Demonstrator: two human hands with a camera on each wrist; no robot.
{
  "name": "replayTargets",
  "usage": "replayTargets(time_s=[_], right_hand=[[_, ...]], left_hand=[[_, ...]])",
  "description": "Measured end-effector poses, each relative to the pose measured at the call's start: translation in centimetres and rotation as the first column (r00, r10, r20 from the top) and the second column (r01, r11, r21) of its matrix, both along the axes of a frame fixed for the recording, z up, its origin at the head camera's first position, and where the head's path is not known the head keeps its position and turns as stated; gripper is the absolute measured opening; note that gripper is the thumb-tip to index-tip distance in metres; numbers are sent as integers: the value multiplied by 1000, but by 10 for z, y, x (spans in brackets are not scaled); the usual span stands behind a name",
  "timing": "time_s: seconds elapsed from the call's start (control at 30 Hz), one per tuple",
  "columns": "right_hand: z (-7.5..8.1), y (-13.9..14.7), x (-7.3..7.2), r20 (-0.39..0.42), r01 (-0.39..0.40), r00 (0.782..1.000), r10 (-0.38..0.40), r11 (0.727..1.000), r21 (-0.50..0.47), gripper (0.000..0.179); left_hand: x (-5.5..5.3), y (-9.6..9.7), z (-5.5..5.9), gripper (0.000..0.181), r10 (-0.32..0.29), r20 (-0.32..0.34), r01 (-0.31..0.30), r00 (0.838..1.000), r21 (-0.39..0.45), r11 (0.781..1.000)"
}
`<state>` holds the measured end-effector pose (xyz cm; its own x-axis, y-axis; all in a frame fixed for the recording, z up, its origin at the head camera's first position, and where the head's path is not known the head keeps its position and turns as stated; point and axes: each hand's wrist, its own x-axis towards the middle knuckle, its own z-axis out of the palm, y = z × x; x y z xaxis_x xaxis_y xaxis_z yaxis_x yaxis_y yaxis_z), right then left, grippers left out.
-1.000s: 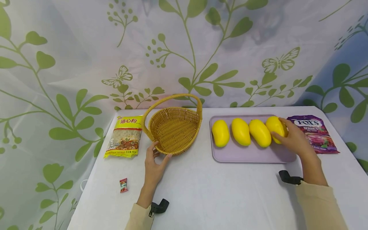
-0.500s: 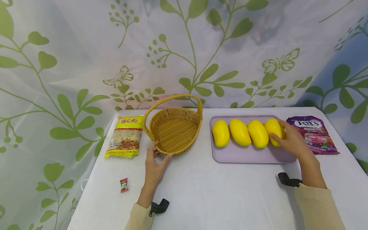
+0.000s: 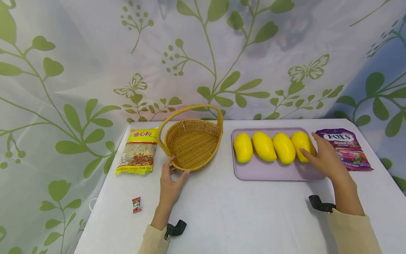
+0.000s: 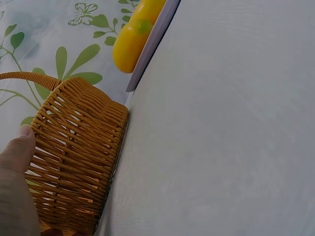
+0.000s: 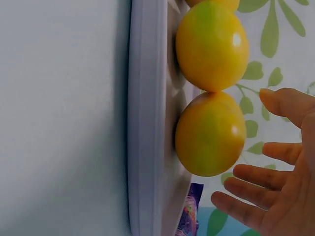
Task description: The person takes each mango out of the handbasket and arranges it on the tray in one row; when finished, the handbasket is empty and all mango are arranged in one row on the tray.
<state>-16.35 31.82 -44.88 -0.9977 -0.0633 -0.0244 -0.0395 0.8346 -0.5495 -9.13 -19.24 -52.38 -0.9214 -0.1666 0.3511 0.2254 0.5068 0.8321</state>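
A wicker basket point(image 3: 193, 144) with an arched handle stands left of the middle of the table. My left hand point(image 3: 170, 183) grips its near-left rim; in the left wrist view the thumb point(image 4: 19, 147) lies against the rim. Several yellow mangoes stand in a row on a lilac tray point(image 3: 269, 174). Beside the rightmost mango point(image 3: 302, 145) is my right hand point(image 3: 328, 158), fingers spread and holding nothing. The right wrist view shows a gap between those fingers point(image 5: 246, 204) and the nearest mango point(image 5: 210, 135).
A bag of pasta point(image 3: 137, 151) lies left of the basket, with a small wrapped candy point(image 3: 136, 204) nearer the front. At the right, a purple Fox's candy bag point(image 3: 347, 150) lies beside the tray. Behind the table hangs a leaf-patterned curtain point(image 3: 177, 84).
My right hand has let go of the rightmost mango and drawn slightly back to the right. The mangoes on the right have shifted a little leftward. My left hand and the basket have stayed put.
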Motion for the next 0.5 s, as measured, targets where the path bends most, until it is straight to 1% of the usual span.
replayTargets(time_s=[0.13,0.23,0.3,0.4,0.5], right_hand=[[3,-9,15,-68,-9,998,9,1000,2,84],[4,-16,32,-107,-34,994,34,999,5,80],[2,-22,46,-137,-55,989,57,998,19,77],[-5,-33,68,-212,-90,972,99,995,53,74],[-13,-45,87,-287,-121,947,142,989,90,76]], left_hand=[[2,-1,5,74,-10,19,11,1000,-33,999],[4,-1,10,74,-16,17,17,1000,-76,997],[8,-1,15,74,-16,11,17,1000,-95,995],[15,-3,21,72,-11,2,11,1000,-141,990],[22,-6,28,70,-5,1,5,1000,-185,983]])
